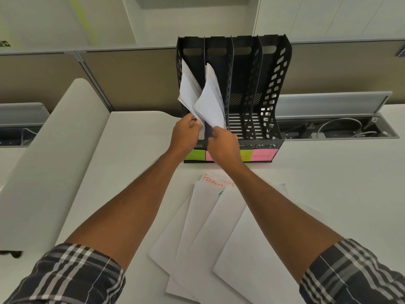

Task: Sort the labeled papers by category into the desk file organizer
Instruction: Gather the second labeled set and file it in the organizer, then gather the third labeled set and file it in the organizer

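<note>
Fanned across the desk [328, 183] nearest us, several loose sheets [210, 229] are still waiting to be filed — one reads "FINANCE" in red. We are judging the task as partly done. Beyond them, we are reaching into the black organizer [232, 91]: our left hand [186, 132] is pinching the lower edge of papers [189, 88] leaning in the first slot, while our right hand [221, 143] is grasping papers [211, 99] standing in the second. The third and fourth slots are showing bare slatted floors — nothing in them yet. Green and pink label notes [262, 155] are fronting each slot; their wording is mostly hidden.
</note>
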